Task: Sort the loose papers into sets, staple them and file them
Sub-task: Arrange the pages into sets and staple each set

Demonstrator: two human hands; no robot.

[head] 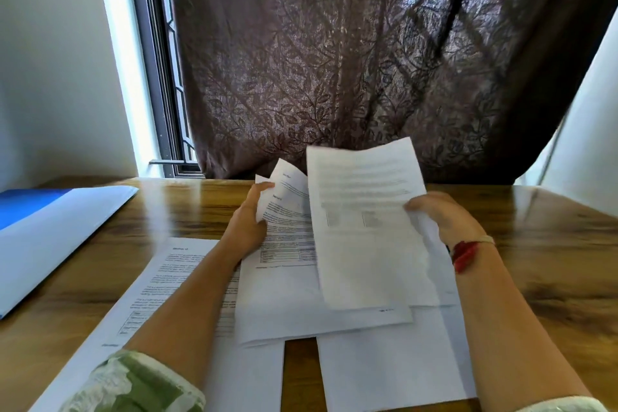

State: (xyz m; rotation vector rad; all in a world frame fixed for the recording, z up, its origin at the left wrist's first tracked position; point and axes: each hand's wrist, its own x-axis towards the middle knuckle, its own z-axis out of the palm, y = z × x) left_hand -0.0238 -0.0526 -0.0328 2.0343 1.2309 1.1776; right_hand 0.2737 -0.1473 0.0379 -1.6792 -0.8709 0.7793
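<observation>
**Desk:** What are the hands doing?

**Operator:** I'm watching the left hand gripping the fanned sheets by their left edge. The right hand is pinching the single sheet at its right edge and holding it raised and tilted, overlapping the right side of the fan. A red thread is sitting on that wrist.

**Desk:** Any room to move?

**Operator:** I'm seeing bare table lying open to the right of the right hand. There's also a strip of wood on the left, between the forearm and the blue folder, which is lying flat at the table's left edge. Behind the hands, the far edge is running just under the curtain, with the window showing at its left.

**Desk:** And the papers?

**Operator:** I'm reading them as white, printed with text blocks and small tables, though the single sheet is showing blurred. The flat pages are lying under the forearms near the front edge, with a gap of wood between the left and right ones. The held sheets are hanging over them, and I cannot tell whether they're touching.
</observation>
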